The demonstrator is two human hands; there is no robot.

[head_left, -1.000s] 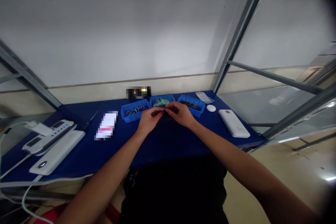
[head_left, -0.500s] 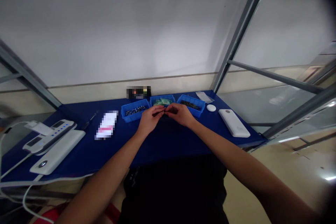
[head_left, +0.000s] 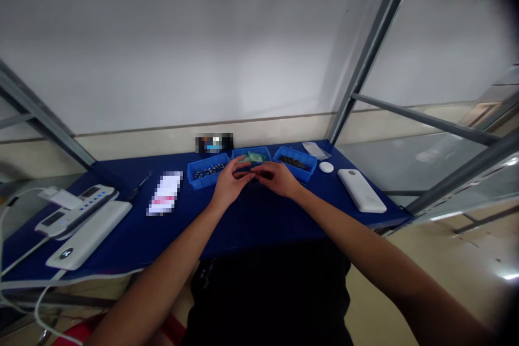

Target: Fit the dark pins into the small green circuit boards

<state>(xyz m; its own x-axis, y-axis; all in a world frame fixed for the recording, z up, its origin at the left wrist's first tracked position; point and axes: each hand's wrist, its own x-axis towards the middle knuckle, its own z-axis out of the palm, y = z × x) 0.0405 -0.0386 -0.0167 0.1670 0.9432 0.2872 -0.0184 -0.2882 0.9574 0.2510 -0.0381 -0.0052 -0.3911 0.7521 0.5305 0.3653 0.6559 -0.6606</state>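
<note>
Bench: blue bench [head_left: 259, 219] right up against the person's dark clothing [head_left: 267, 292], both forearms [head_left: 348, 230] reaching over it
Left hand [head_left: 227, 184]: thumb and fingers spread a bit, thumb out toward the other hand; can't tell if that grip has anything in it
Right hand [head_left: 280, 178]: fingers curled in, tips about meeting the left thumb; same deal, can't tell what this grip has, if anything
Fingertip spot: just this side of the middle bin [head_left: 263, 150]; anything held there is too tiny and dark to make out, so no clue on its long axis
Step in hand: my read is fiddly two-handed fingertip work
Next move: imo calls for a light, steady pinch, tips lined up
Left bin [head_left: 205, 162]: shiny metal bits [head_left: 208, 172], long side left to right, right end farther off
Right bin [head_left: 305, 175]: thin dark pieces [head_left: 294, 162], mostly lying sideways, right ends nearer the person
Middle bin: green stuff [head_left: 253, 157], long side straight across
Way back: pixelated dark thing [head_left: 214, 143] by the wall [head_left: 170, 54]
</note>
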